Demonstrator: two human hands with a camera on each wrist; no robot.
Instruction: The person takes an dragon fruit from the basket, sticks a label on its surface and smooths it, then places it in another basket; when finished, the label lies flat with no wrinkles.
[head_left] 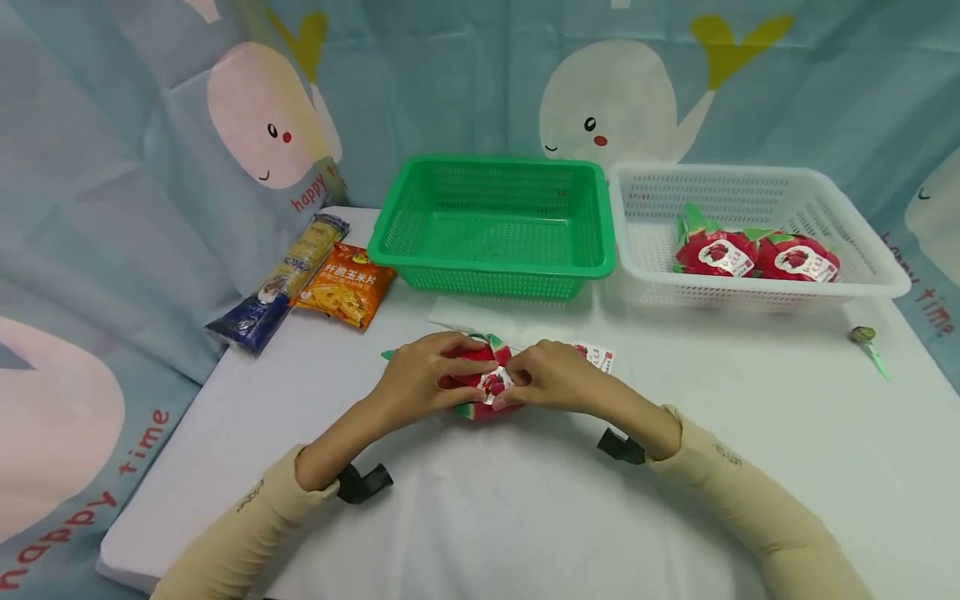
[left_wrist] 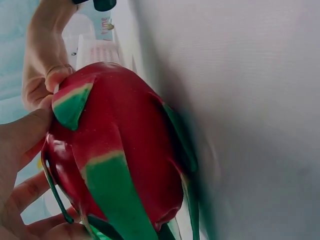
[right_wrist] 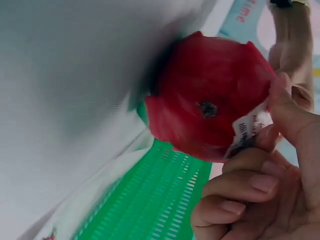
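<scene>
A toy-like red dragon fruit [left_wrist: 135, 130] with green-tipped scales lies on its side on the white table, between both hands in the head view. An oval white label [head_left: 495, 385] with a printed fruit picture sits on its upper side. My left hand [head_left: 422, 375] holds the fruit from the left, its thumb and fingers spread along its top. From the right, my right hand [head_left: 555, 377] has its thumb and curled index finger at the label's edge, against the fruit. In the right wrist view the label's white end [right_wrist: 243, 131] shows beside the fingers.
A green basket [head_left: 491, 271] stands behind the hands. Right of it, a white basket [head_left: 757, 287] holds two labelled dragon fruits [head_left: 716, 252]. At left lie an orange snack bag [head_left: 347, 286] and a long blue-and-yellow packet [head_left: 281, 283]. A label sheet [head_left: 595, 357] and a lollipop [head_left: 864, 337] lie to the right.
</scene>
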